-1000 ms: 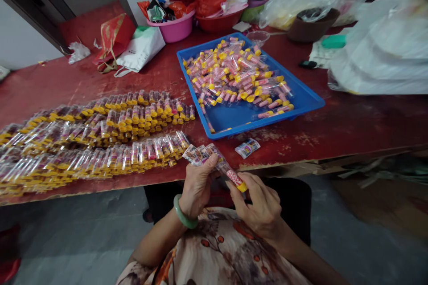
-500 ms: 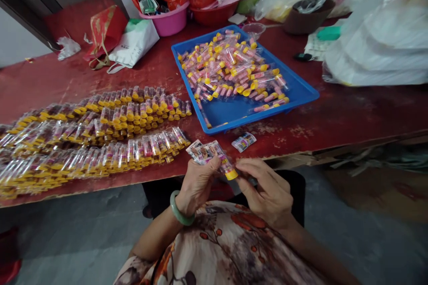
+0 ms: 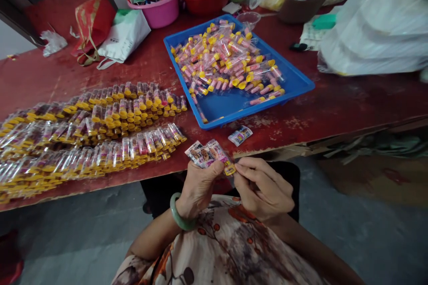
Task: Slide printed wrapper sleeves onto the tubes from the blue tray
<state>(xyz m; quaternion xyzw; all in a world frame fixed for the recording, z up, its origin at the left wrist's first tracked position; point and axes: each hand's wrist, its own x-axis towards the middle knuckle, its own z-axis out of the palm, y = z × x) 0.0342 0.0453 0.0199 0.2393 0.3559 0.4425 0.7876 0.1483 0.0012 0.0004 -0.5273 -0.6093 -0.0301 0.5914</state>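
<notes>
Near the table's front edge, my left hand [image 3: 200, 185] is closed around a small fan of printed paper slips [image 3: 202, 152], its thumb pressing on top. The slip nearest my right hand [image 3: 264, 187] has yellow print at its lower end. My right fingertips pinch together at that slip's lower right edge. No yellow-capped tube shows between my hands; whether one lies under the slips is hidden. Just beyond, a loose printed slip [image 3: 240, 135] lies on the table. A blue tray [image 3: 219, 107] behind it bears a heap of clear tubes with yellow caps and pink contents [image 3: 230, 58].
Stacked rows of yellow-capped tubes [image 3: 110, 151] fill the table's left side. Behind stand a pink basin [image 3: 160, 11], a red basin [image 3: 207, 3], a white bag [image 3: 125, 38] and a brown pot [image 3: 302, 6]. White plastic-wrapped packages [image 3: 374, 40] are at right.
The yellow-capped tube seen at my left hand's slips no longer shows. My right fingers have closed in at the slip's edge. The whole view has shifted slightly.
</notes>
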